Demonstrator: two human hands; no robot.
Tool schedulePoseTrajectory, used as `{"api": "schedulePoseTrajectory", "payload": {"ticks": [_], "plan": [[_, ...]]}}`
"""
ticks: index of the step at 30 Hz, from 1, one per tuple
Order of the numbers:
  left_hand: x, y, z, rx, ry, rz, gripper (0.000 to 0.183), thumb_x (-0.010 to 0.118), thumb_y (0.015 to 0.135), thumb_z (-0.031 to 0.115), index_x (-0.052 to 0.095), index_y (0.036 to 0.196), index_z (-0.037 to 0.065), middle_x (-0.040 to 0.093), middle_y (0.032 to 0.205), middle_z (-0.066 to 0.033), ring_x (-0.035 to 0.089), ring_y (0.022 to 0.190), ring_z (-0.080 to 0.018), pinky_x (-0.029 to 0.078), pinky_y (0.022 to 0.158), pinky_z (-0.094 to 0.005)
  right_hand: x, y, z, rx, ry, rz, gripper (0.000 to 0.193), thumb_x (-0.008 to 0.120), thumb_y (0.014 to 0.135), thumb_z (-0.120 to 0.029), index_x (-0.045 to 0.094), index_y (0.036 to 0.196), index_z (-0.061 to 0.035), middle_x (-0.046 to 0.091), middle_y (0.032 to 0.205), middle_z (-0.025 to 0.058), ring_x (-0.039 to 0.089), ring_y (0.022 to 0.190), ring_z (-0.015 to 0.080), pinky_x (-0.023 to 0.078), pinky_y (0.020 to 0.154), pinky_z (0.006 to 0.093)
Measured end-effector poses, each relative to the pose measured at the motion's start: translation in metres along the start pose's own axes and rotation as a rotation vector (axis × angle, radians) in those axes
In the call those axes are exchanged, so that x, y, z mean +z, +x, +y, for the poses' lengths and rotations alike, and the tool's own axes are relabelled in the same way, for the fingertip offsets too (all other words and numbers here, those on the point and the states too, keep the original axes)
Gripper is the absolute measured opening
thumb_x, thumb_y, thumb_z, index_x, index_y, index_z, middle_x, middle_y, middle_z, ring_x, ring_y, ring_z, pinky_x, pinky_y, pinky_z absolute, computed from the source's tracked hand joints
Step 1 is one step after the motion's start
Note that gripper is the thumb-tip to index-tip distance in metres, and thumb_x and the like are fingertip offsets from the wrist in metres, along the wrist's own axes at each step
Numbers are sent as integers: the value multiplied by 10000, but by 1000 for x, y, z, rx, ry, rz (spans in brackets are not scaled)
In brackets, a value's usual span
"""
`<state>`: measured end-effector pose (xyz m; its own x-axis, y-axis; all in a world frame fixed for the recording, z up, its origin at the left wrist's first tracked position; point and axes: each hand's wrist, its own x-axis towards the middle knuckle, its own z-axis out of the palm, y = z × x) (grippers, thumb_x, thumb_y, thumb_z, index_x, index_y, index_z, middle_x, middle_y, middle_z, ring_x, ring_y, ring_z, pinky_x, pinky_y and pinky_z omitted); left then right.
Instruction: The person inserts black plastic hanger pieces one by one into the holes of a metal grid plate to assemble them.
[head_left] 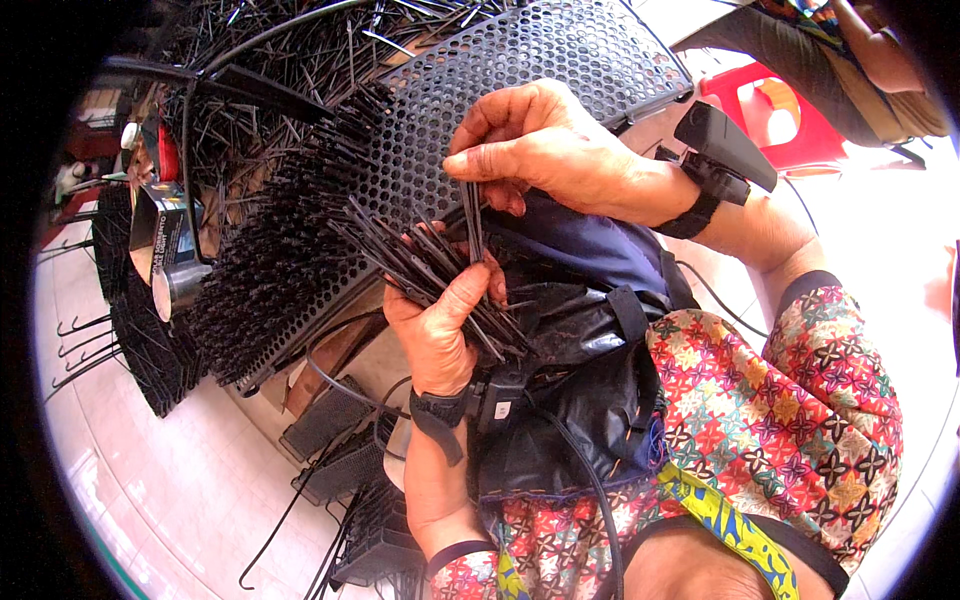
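Note:
My left hand (440, 325) is closed round a loose bundle of thin black plastic strips (400, 258), whose ends fan out on both sides of the fist. Just above it, my right hand (535, 150) pinches the top of a couple of dark strips (473, 220) between thumb and fingers; their lower ends reach down to the left hand. Beyond both hands lies a black perforated panel (540, 50) full of round holes. Upright black strips (270, 265) crowd the left part of that panel, while its right part shows bare holes. My fingers hide the exact number of strips in the pinch.
A heap of loose black strips (225, 150) lies at the far left. Near it stand a metal cup (180, 288) and a printed box (162, 230). Black pieces with hooked wires (155, 350) rest on the pale floor. A red plastic chair (790, 120) and another person's leg (780, 70) are at upper right.

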<state>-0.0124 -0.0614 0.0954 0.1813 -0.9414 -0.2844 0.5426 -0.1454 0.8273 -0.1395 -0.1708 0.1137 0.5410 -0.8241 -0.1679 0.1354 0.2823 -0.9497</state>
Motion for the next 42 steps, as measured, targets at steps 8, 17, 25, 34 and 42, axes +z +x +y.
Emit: {"api": "schedulePoseTrajectory", "payload": {"ticks": [8,17,25,34,42], "plan": [[-2,-1,-3,19,50,42,416,661,666,14,444,1021,15,556,727,-116,533,532,-192,445,438,-278,-2,-7,-1,8,-134,-120,137,617,759,-102,576,793,24,567,629,32,533,539,77,435,480,204],[-5,0,-3,13,-113,26,447,653,676,-31,430,1060,19,560,733,-113,537,536,-187,452,451,-278,-4,3,-17,-143,124,130,168,609,755,-84,549,791,69,578,620,116,574,469,169,502,442,256],[-5,1,-4,-16,-117,24,416,634,690,-35,433,1049,21,549,712,-118,533,545,-190,452,460,-275,-26,73,-16,-448,36,255,136,545,802,-91,543,741,30,567,602,74,540,473,115,459,421,221],[-6,1,-4,-2,-112,21,404,625,695,-37,437,1048,22,548,709,-116,535,548,-191,458,467,-276,-25,83,-7,-574,-32,250,87,564,782,-44,555,719,15,570,605,49,520,494,76,430,435,197],[-6,1,-4,5,-101,27,411,637,684,-29,441,1043,13,552,710,-120,535,541,-190,459,463,-278,-23,82,-8,-654,-86,228,43,577,769,-25,578,751,15,574,614,36,510,500,60,418,446,186]]}}
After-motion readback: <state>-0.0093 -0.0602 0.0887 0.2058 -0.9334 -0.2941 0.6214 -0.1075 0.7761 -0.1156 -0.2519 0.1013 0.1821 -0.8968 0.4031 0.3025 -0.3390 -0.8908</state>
